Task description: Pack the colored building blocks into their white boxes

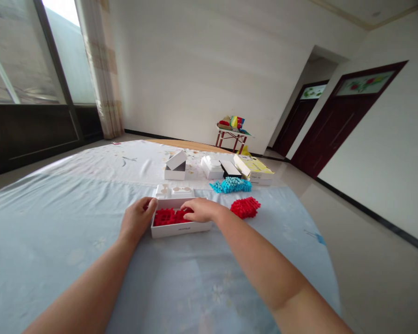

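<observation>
A white open box [181,229] stands on the cloth in front of me, with red plastic lattice-like pieces [165,216] lying inside. At its left end my left hand [138,217] is curled, the fingertips touching the box's corner. A little dark red shows between that thumb and the fingers; I cannot tell what it is. My right hand [200,210] reaches over the box's right side, thumb and fingers closed on the red pieces, its fingertips partly hidden among them. Right of the box lies a clump of red pieces [245,207], with a blue clump [231,185] behind it.
Small white packages [176,190] sit just behind the box. Farther back are a tilted-lid box [175,170], white packaging [212,167], a black-and-white box [231,170] and a yellow box [254,165]. The round table's cloth [73,260] is wrinkled. A small side table [233,133] stands by the wall.
</observation>
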Action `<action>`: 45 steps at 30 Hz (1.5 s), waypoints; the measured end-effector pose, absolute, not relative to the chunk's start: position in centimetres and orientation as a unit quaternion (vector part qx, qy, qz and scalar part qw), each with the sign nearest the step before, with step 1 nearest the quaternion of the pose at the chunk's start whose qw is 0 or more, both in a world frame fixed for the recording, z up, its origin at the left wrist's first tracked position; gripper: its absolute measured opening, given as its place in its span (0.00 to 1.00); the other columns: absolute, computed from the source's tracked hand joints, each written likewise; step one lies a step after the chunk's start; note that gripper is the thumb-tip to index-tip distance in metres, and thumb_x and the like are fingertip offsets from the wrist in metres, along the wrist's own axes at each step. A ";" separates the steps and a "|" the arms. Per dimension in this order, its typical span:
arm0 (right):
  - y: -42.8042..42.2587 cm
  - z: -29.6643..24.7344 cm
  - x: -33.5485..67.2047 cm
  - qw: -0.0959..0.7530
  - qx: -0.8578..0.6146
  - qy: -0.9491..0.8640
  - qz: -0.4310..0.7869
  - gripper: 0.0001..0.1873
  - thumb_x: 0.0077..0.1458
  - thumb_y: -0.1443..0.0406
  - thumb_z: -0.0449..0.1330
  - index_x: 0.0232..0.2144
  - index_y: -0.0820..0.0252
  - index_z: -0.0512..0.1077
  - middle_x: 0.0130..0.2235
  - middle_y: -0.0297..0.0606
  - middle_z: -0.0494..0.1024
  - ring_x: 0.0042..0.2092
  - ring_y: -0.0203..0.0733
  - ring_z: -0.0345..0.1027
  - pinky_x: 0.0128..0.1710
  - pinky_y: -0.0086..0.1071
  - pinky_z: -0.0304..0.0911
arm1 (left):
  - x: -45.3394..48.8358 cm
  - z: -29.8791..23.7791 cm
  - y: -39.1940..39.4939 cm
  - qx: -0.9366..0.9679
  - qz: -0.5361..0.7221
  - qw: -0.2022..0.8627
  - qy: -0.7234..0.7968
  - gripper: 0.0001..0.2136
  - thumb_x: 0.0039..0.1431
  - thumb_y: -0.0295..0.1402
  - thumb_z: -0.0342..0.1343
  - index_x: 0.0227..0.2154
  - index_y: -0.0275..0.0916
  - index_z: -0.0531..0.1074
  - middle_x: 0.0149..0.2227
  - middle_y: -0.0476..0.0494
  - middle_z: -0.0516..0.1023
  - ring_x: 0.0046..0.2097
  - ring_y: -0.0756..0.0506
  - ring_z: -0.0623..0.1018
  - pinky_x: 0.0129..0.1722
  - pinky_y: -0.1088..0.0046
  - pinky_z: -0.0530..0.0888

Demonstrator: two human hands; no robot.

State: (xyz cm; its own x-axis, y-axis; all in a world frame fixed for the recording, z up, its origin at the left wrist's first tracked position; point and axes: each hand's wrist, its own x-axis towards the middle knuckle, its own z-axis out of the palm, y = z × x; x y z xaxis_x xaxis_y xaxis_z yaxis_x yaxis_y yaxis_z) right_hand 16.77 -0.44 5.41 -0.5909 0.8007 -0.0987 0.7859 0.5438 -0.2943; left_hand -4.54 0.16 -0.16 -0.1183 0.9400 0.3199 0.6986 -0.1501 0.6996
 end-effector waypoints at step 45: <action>-4.2 9.8 25.7 0.182 -0.497 -0.840 0.115 0.34 0.44 0.60 0.62 0.54 0.59 0.62 0.53 0.44 0.67 0.53 0.46 0.60 0.54 0.39 0.53 | -4.7 -0.5 0.4 0.640 0.406 0.160 0.632 0.18 0.51 0.46 0.45 0.31 0.40 0.74 0.27 0.47 0.77 0.30 0.46 0.74 0.29 0.75 0.66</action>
State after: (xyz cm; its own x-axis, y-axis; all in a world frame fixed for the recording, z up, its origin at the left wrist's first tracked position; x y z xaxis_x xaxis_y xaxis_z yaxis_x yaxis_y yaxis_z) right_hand 25.68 -4.21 9.84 -0.4395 0.8775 0.1917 0.7933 0.4793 -0.3753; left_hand -4.66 0.44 -0.51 -0.1284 0.9394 0.3178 0.6796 -0.1500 0.7181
